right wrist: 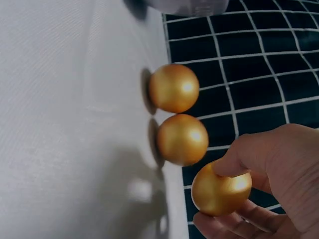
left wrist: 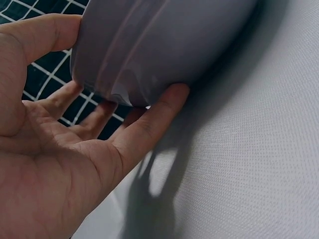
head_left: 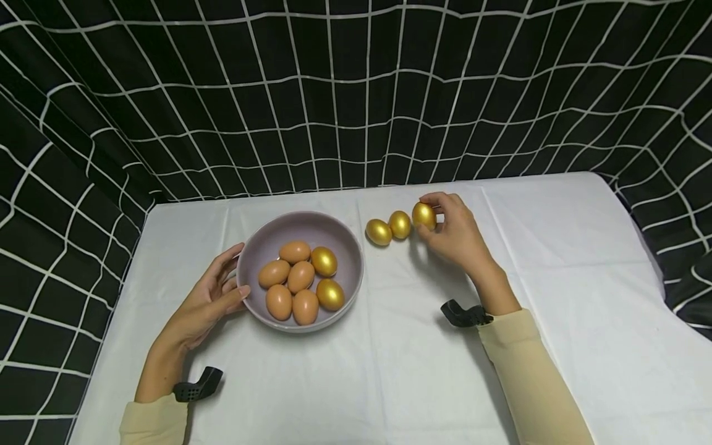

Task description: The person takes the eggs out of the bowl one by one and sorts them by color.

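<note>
Pinching a gold egg (head_left: 424, 216), right hand (head_left: 456, 235): thumb on one side, fingers round the other. Egg looks lifted off the table (head_left: 411, 377) in the right wrist view, near the far edge, just right of two loose gold eggs. Of those, the near one (head_left: 400, 224) and the far-left one (head_left: 379, 232) lie on the table side by side, touching or nearly so; can't tell exactly.

Left hand (head_left: 206, 303) holds the bowl (head_left: 311, 226) at its left side, grip curved round the wall: thumb by the rim, other fingertips on the outer wall. Bowl is purple-grey, upright on the table, left of the loose eggs and apart from them. Inside: five brown eggs (head_left: 301, 276) bunched at the middle and left, plus two gold ones at the right, the upper (head_left: 324, 261) and the lower (head_left: 330, 294).

White cloth covers the table. Black fabric with a white grid (head_left: 345, 99) hangs behind and at both sides. Beige sleeves (head_left: 539, 377) on both arms. Black wrist device on each, left (head_left: 197, 386) and right (head_left: 466, 314).
</note>
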A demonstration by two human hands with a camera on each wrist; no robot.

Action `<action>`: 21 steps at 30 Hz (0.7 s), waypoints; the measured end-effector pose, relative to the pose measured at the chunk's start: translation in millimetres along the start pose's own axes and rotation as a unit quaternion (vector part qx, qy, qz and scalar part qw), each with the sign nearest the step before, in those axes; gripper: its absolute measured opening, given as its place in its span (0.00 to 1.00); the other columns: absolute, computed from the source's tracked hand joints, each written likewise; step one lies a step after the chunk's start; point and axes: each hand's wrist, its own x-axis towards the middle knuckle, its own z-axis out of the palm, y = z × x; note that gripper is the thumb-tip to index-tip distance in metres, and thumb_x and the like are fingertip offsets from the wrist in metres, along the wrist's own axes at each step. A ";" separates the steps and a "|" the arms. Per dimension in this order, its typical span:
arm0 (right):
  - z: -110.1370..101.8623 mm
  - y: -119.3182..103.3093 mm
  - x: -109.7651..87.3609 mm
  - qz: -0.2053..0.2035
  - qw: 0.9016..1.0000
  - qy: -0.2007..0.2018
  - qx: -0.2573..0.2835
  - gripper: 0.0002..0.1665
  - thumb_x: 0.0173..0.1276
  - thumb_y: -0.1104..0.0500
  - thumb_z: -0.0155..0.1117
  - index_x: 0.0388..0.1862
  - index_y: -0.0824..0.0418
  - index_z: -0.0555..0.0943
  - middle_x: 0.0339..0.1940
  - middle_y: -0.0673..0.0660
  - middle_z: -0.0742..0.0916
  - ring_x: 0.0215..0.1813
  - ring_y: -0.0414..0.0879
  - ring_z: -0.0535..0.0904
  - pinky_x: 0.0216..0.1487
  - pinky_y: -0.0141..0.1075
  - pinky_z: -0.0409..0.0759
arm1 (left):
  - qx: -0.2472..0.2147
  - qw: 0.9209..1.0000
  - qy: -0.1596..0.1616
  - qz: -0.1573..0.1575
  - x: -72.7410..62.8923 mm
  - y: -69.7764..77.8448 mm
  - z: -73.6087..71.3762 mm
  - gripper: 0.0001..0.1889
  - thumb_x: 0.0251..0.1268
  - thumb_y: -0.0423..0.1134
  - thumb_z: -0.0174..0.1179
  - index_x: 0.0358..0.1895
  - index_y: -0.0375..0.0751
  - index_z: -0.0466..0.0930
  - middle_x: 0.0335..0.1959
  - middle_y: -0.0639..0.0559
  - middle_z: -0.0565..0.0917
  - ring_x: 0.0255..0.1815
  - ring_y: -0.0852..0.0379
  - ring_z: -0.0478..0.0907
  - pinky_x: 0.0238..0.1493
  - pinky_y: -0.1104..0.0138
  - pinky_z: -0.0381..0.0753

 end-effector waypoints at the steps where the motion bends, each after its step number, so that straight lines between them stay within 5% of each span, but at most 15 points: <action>1: 1.0 1.4 -0.1 0.000 1.000 0.000 -0.010 0.29 0.63 0.67 0.68 0.65 0.69 0.78 0.60 0.71 0.81 0.62 0.65 0.78 0.63 0.58 0.79 | -0.001 1.000 0.000 0.000 0.1 0.2 0.1 0.42 0.78 0.30 0.58 0.87 0.53 0.46 0.82 0.42 0.56 0.72 0.65 0.74 0.57 0.65 0.87; 21: 14.5 16.8 -0.3 0.016 0.997 -0.028 -0.068 0.30 0.65 0.63 0.69 0.67 0.66 0.79 0.63 0.71 0.80 0.58 0.66 0.79 0.62 0.60 0.78 | 0.003 1.000 0.003 -0.001 0.3 -0.2 -0.2 0.43 0.78 0.31 0.59 0.87 0.54 0.46 0.83 0.40 0.55 0.72 0.66 0.73 0.59 0.65 0.87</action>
